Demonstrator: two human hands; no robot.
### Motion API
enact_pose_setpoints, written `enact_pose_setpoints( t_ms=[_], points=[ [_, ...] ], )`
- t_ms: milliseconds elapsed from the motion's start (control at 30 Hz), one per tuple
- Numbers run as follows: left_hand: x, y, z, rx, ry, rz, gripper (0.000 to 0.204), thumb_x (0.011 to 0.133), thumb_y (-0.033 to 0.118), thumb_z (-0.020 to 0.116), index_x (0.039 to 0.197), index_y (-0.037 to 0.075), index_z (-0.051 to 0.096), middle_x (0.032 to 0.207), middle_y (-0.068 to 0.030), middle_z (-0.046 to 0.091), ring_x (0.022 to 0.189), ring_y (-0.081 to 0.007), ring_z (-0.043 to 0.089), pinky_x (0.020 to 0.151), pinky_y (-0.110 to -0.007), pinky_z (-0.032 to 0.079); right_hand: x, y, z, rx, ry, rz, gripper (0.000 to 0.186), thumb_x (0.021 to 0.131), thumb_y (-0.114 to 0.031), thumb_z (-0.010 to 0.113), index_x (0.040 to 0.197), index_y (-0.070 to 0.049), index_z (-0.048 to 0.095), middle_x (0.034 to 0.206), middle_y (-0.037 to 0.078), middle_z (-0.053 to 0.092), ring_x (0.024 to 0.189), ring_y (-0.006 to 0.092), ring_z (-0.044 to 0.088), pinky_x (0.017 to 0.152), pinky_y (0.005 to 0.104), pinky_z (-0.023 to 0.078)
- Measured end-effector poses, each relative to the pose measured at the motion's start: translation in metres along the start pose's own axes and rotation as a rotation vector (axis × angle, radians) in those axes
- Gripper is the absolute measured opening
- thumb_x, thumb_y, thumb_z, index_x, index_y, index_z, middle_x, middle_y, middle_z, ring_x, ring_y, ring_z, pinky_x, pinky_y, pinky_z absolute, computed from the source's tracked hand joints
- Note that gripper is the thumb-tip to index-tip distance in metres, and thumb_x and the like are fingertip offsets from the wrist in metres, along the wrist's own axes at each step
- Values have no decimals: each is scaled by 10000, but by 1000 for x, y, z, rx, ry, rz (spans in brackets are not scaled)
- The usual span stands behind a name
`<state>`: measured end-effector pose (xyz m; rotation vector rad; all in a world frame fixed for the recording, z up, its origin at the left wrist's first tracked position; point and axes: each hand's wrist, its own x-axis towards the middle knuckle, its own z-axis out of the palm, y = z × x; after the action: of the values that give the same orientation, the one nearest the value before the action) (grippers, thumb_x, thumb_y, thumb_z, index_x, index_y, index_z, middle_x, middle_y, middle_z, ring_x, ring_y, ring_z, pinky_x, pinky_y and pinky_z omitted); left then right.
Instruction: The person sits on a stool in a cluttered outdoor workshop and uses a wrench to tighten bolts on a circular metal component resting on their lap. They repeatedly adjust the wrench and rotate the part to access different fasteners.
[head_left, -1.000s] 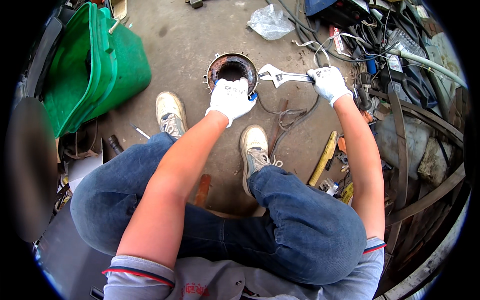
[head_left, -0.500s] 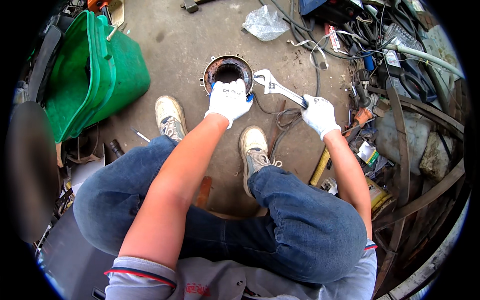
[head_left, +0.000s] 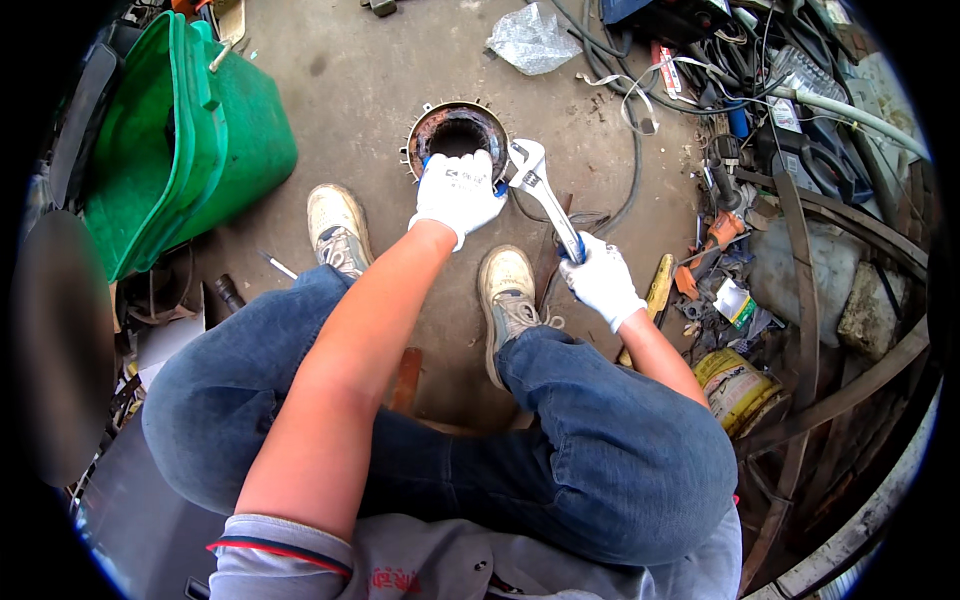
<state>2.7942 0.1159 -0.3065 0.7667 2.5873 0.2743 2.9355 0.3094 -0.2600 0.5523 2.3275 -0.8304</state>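
Note:
A round metal motor housing (head_left: 484,118) stands on the floor ahead of my feet, short fins around its outside and a dark, rusty bore within. My left hand (head_left: 458,198), in a white glove with blue palm coating, is closed on its near rim with the fingertips over the edge. In my similarly gloved right hand (head_left: 602,280) is an adjustable wrench (head_left: 543,192), gripped by its handle. The wrench's head meets the right side of the housing; exactly what its jaws touch is too small to tell.
On the left stands a green plastic bin (head_left: 245,140). Clear plastic wrap (head_left: 533,42) and dark cables (head_left: 636,150) lie on the far floor. Tools and scrap crowd the right side, among them a yellow can (head_left: 735,390) and an orange power tool (head_left: 722,235). My shoes flank the near floor.
My right hand has swung the wrench handle toward me and to the left, while its head stays by the housing's right side. My left hand keeps its hold on the rim.

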Motion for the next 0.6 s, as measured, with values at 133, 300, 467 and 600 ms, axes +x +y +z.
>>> enact_pose_setpoints(
  t_ms=[133,300,467,600],
  points=[
    [0,-5,1,-8,8,10,425,860,449,615,1007,51,618,889,-158,708,835,-294,691,799,-401,465,42,25,-40,-467,42,-164,151,862,-211,590,978,-126,636,906,158,686,911,360,658,794,466,513],
    [1,-1,0,-25,8,30,448,865,463,605,1020,43,627,915,-168,704,857,-304,687,819,-407,463,104,38,-98,-846,169,-389,150,896,-148,522,984,-158,642,867,120,703,850,313,691,720,459,517],
    [-1,-5,3,-42,33,34,452,865,467,603,1019,44,639,894,-165,707,822,-310,689,802,-410,471,147,18,-123,-1066,127,-498,157,896,-174,525,931,-180,678,876,80,717,865,262,705,704,436,511],
    [-1,-4,4,-21,45,43,453,863,463,607,1020,40,636,874,-166,708,794,-309,690,787,-410,476,159,13,-129,-1107,169,-514,161,907,-188,521,931,-185,680,895,59,720,889,235,700,724,419,499]
  ],
)
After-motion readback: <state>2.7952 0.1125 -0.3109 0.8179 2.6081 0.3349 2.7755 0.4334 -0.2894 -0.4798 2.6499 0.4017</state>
